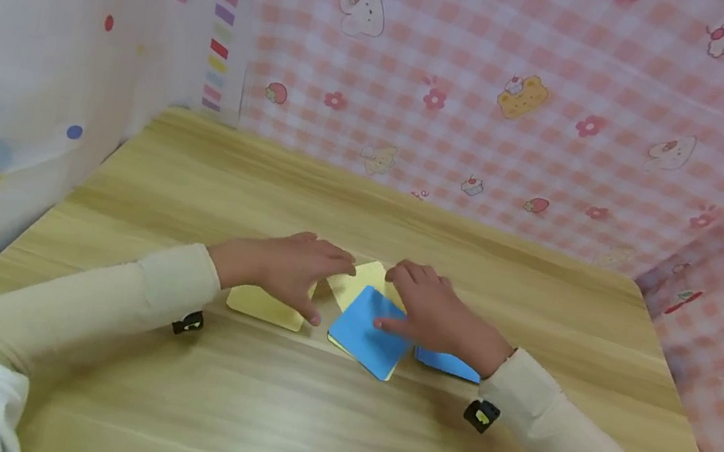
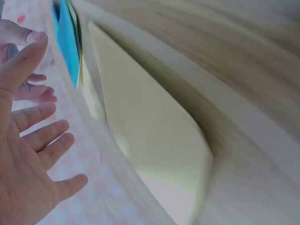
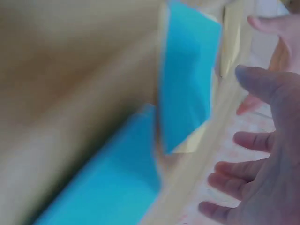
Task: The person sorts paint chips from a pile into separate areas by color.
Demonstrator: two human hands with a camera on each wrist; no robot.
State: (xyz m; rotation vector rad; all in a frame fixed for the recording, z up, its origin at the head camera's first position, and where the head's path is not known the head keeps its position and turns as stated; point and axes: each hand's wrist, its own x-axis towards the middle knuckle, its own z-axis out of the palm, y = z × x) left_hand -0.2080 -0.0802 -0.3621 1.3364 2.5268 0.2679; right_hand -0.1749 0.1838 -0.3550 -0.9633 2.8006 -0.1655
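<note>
Square yellow and blue cards lie on a wooden table. My left hand hovers above a yellow stack, fingers spread and holding nothing; the left wrist view shows the thick yellow stack apart from the palm. Over the middle pile and a blue stack hangs my right hand, also spread and without a card. A blue card tops the middle pile, a yellow edge showing beneath it. Behind it a yellow card lies turned at an angle, partly covered by the blue one and the right hand.
The wooden table runs to a pink checked cloth at the back and right. A pale patterned cloth hangs on the left. Small black wrist devices sit under both sleeves, the right one just above the tabletop.
</note>
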